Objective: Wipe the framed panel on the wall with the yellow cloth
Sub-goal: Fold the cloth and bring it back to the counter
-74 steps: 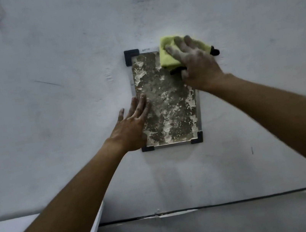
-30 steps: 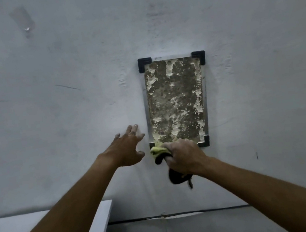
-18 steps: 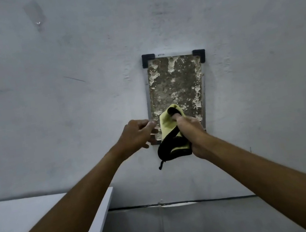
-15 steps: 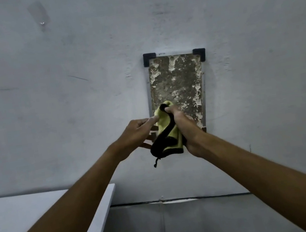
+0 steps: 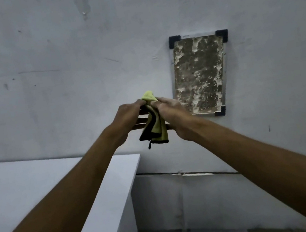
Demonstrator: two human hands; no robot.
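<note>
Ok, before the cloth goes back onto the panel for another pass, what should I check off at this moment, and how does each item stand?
1. Yellow cloth in hand: ok, pinched at its top between the left hand and the right hand, hanging bunched.
2. Cloth folded into a flat wiping face: not ok, it is crumpled with its black edging showing.
3. Cloth touching the framed panel: not ok, it is held left of the panel, off the wall.
4. Panel surface clean: not ok, mottled pale patches cover it.
5. Panel seated in its black corner brackets: three corners show; the lower left is hidden behind the right hand, cannot tell.
6. Way to the panel unobstructed: ok.
</note>
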